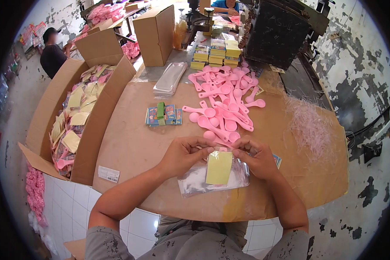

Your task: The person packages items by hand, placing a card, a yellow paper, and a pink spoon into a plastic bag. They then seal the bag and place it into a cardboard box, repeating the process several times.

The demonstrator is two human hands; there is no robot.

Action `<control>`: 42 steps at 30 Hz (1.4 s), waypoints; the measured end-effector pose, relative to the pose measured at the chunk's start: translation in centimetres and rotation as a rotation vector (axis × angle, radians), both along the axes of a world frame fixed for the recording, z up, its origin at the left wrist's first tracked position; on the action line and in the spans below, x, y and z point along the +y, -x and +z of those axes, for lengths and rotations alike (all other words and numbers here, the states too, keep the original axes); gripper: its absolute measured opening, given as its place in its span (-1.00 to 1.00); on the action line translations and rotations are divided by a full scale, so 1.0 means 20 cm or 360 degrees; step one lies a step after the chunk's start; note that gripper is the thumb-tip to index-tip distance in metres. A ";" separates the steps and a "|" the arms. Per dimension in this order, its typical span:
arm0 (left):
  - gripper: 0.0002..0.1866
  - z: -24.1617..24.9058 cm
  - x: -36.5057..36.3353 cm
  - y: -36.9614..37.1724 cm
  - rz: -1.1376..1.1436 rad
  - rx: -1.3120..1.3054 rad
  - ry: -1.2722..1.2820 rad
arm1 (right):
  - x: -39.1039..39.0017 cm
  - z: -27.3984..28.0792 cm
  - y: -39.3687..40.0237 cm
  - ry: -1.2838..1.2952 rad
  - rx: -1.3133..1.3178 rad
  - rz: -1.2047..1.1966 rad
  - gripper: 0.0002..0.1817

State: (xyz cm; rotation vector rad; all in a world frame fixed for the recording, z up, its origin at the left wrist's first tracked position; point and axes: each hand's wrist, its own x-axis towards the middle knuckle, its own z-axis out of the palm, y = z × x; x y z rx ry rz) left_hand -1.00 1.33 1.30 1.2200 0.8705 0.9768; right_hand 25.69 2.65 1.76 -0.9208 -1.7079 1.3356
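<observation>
My left hand (pixel 187 157) and my right hand (pixel 259 158) are both closed in a pinch at the top corners of a small clear plastic bag. A pale yellow card (pixel 219 168) shows inside or against it, with a bit of pink at its upper edge. Beneath lies a stack of clear plastic bags (pixel 195 182). Just beyond my fingers spreads a heap of pink scoops (pixel 227 104). Left of the heap sits a bundle of printed cards (pixel 164 116) with a green band. Part of another printed card (pixel 277 160) shows beside my right hand.
At left stands an open carton (pixel 104 112) full of packed bags. More clear bags (pixel 170 80) and stacked cards (pixel 216 54) lie farther back. A dark machine (pixel 275 34) stands behind, plastic scraps (pixel 312 128) lie at right, and two people are in the background.
</observation>
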 end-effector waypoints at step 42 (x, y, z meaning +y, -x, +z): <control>-0.68 0.22 0.24 0.45 0.1193 -0.0792 -0.0745 | 0.06 0.25 -0.20 -0.0564 -0.0829 -0.0157 -0.65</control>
